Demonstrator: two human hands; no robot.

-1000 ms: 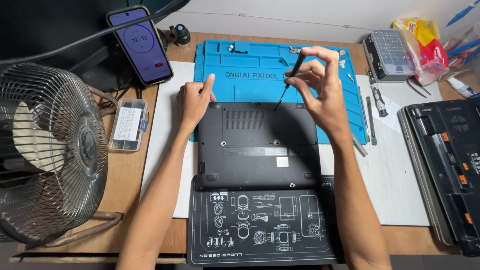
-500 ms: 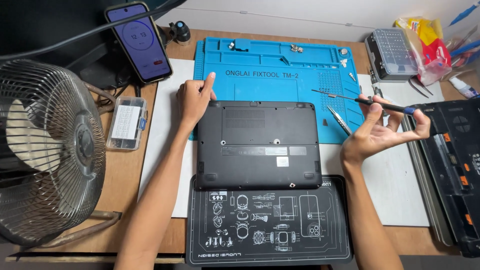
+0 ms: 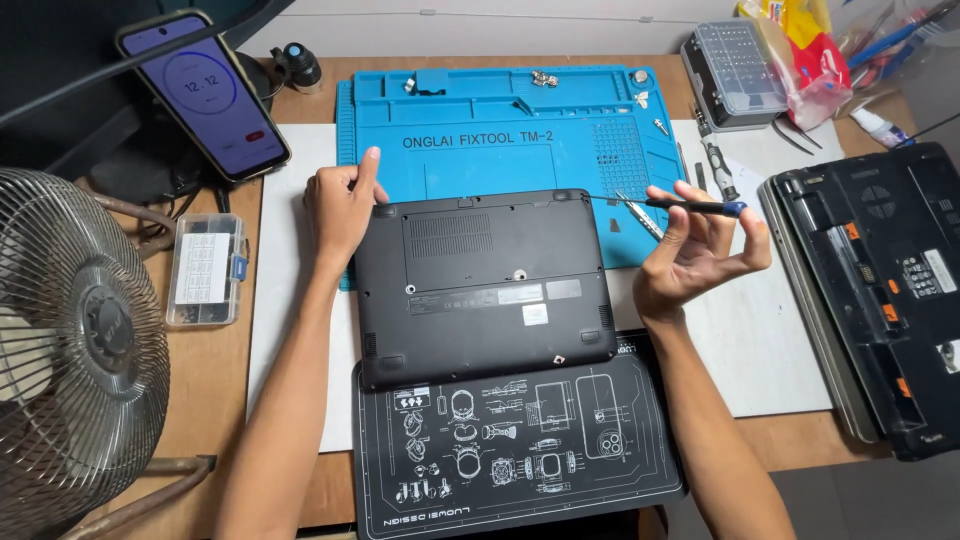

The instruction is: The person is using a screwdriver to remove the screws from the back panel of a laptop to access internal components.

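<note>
A wooden counter (image 3: 215, 400) fills nearly the whole scene, its brown top lit evenly from above with only soft shadows. Along its far edge runs a pale wall (image 3: 500, 25). At the near right corner a strip of grey floor (image 3: 850, 500) shows below the counter's edge. A round wire-cage fan (image 3: 70, 350) stands at the left end.

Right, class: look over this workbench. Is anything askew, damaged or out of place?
Nothing looks damaged or spilled. The small laptop lies bottom-up, slightly crooked across the blue mat and black mat. Tiny screws sit loose on the blue mat.
</note>
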